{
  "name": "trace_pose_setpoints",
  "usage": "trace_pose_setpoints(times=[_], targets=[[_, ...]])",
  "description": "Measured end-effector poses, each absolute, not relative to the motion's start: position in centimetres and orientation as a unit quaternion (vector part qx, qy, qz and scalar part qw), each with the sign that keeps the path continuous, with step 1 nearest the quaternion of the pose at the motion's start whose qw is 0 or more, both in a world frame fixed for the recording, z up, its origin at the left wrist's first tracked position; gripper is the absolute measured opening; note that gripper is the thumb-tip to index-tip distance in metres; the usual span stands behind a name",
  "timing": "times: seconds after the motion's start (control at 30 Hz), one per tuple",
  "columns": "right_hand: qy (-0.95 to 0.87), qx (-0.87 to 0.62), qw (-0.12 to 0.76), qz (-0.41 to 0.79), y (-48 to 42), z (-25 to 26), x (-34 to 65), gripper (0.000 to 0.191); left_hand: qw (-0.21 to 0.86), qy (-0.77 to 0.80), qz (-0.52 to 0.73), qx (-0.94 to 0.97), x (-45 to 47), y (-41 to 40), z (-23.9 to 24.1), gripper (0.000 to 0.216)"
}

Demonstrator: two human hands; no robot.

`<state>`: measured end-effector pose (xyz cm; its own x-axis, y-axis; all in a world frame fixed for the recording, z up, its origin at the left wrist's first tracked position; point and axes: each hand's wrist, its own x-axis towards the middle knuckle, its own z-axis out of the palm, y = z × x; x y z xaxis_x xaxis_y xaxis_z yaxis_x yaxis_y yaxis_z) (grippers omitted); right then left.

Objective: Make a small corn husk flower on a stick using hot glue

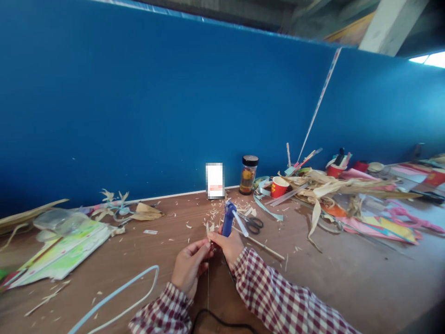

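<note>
My right hand (pixel 231 246) is closed round a blue hot glue gun (pixel 227 221), held tilted in front of me. A white glue stick (pixel 242 226) juts from it. Just left of the gun, my left hand (pixel 189 266) is closed in a pinch at a small pale piece of husk (pixel 209 229). My right fingertips reach this piece too, and the two hands nearly touch. A thin strand (pixel 208 290) runs down below the fingers. Black-handled scissors (pixel 255 225) lie behind the gun, beside a slim wooden stick (pixel 266 247).
Pale shavings litter the brown table (pixel 156 246). A dark-lidded jar (pixel 248 176) and a red paper cup (pixel 279 187) stand by the blue partition (pixel 156 102). Dried corn husks (pixel 333 185) heap at right. A painted sheet (pixel 66 253) and a light-blue tube (pixel 118 292) lie at left.
</note>
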<state>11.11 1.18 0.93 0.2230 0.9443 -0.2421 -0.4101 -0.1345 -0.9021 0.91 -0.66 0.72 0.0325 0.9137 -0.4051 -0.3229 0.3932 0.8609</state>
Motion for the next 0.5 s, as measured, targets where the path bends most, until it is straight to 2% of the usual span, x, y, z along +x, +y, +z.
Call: trace_pose_setpoints(times=[0.5], targets=[[-0.266,-0.490,0.599,0.575,1.5,-0.2,10.9,0.036,0.665,0.511,0.466,0.281,0.9,-0.7,0.9,0.009]])
